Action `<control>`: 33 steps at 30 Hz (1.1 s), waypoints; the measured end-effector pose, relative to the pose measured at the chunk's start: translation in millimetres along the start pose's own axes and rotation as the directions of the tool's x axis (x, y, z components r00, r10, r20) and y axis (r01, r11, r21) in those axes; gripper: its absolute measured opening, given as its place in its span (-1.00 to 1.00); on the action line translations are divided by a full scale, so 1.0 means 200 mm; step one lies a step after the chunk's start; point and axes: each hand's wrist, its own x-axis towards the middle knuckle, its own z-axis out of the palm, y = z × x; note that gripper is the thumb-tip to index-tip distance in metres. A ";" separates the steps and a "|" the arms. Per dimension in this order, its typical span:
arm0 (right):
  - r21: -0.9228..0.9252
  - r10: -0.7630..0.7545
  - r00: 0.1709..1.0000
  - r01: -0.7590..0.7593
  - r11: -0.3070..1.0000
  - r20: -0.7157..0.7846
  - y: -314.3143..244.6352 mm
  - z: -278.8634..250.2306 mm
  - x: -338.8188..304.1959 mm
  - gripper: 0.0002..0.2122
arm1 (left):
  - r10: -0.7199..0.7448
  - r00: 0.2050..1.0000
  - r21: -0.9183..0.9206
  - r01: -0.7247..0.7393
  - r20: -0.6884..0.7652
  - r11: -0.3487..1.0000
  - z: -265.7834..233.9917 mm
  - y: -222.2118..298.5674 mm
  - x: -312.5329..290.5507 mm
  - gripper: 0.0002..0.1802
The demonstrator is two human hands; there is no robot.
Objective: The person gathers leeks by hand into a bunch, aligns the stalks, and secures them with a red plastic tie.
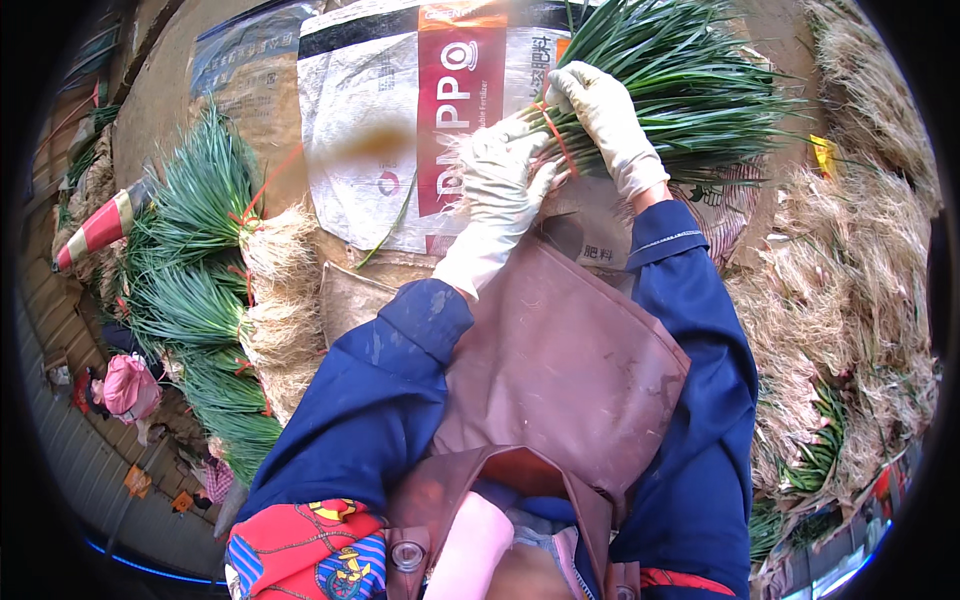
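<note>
A thick bundle of green onions (670, 85) lies at the top, its long leaves fanning to the upper right. A red tie (558, 140) runs around its pale stems. My left hand (500, 185), in a whitish glove, is closed around the root end, which it mostly hides. My gloved right hand (608, 125) lies over the bundle just right of the tie, its fingers curled onto the stems. Whether those fingertips also pinch the tie cannot be seen. Beneath the bundle spreads a white, red and black woven sack (360, 150).
Several tied green onion bundles (200, 200) are stacked at the left, roots toward me. A large heap of pale-rooted plants (830, 290) covers the right side. A red-and-white packet (95, 232) lies far left. Another person in pink (130, 388) is at the lower left.
</note>
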 end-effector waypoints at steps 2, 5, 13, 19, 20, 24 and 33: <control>0.013 -0.035 0.999 0.035 0.999 -0.023 0.00 0.00 -0.02 -0.80 | 0.087 0.995 -0.051 -0.084 0.053 0.995 -0.02 0.03 0.00 -0.74; 0.123 0.053 0.999 -0.054 0.991 0.010 0.00 0.02 -0.02 -0.78 | -0.056 0.985 0.067 0.046 0.162 0.997 0.00 0.03 0.05 -0.73; 0.078 0.018 1.000 -0.019 0.997 0.016 0.02 0.00 -0.05 -0.79 | 0.206 0.948 0.072 -0.230 0.243 0.971 0.02 0.01 0.10 -0.79; 0.024 -0.013 1.000 0.013 1.000 -0.009 -0.02 0.02 -0.08 -0.76 | 0.045 0.927 0.185 -0.121 0.372 0.975 0.01 0.06 0.12 -0.64; 0.038 -0.003 1.000 0.003 0.999 0.000 -0.03 0.02 -0.08 -0.76 | -0.005 0.901 0.192 -0.086 0.435 0.978 0.01 0.08 0.13 -0.65; 0.106 -0.013 1.000 0.010 0.994 0.028 -0.04 0.04 -0.10 -0.76 | -0.117 0.862 0.233 -0.001 0.492 0.972 0.00 0.12 0.13 -0.55; 0.287 0.076 0.994 -0.095 0.953 0.076 0.01 0.01 -0.14 -0.78 | -0.054 0.961 -0.166 0.102 0.270 0.981 0.07 0.01 0.10 -0.68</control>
